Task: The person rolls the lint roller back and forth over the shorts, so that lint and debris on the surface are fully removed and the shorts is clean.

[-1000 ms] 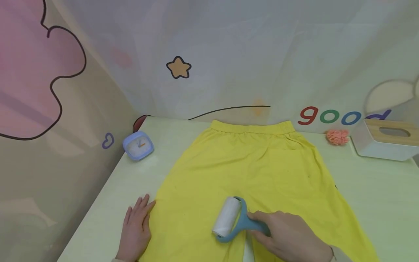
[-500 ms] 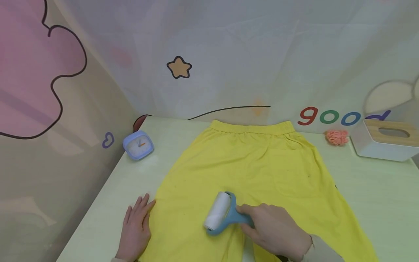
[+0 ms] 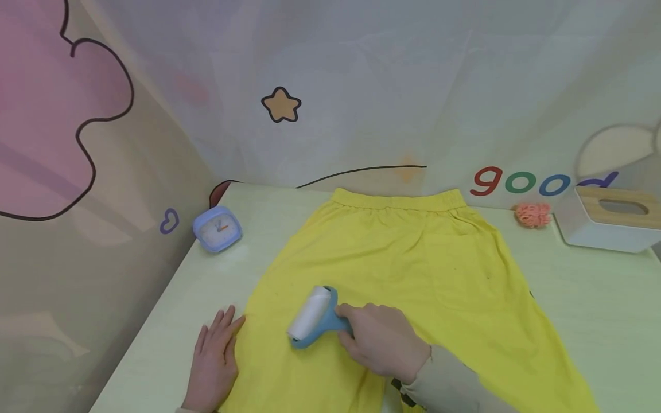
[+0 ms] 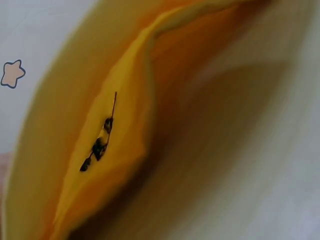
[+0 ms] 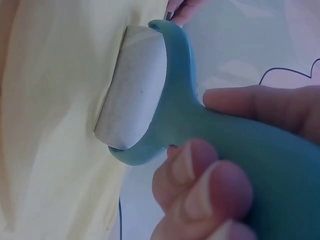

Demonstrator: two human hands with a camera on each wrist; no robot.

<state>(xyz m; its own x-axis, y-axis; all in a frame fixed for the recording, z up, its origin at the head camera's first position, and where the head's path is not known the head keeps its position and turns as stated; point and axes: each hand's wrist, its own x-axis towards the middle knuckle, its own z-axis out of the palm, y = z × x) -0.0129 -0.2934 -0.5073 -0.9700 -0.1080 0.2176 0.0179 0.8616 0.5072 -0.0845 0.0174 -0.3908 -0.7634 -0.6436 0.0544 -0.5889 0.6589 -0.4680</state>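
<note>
Blue-handled roller (image 3: 311,314) fills the curled right grip (image 3: 382,338).

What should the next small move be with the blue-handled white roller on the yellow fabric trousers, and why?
Probably a short roll of the blue-handled white roller toward the left hand: the right hand grips it over the yellow fabric trousers, and cloth lies between it and the left hand, which rests at their edge.

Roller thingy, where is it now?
In the head view, the roller is below centre, over the yellow pants, gripped by the right hand; the left hand lies off to its left.
</note>
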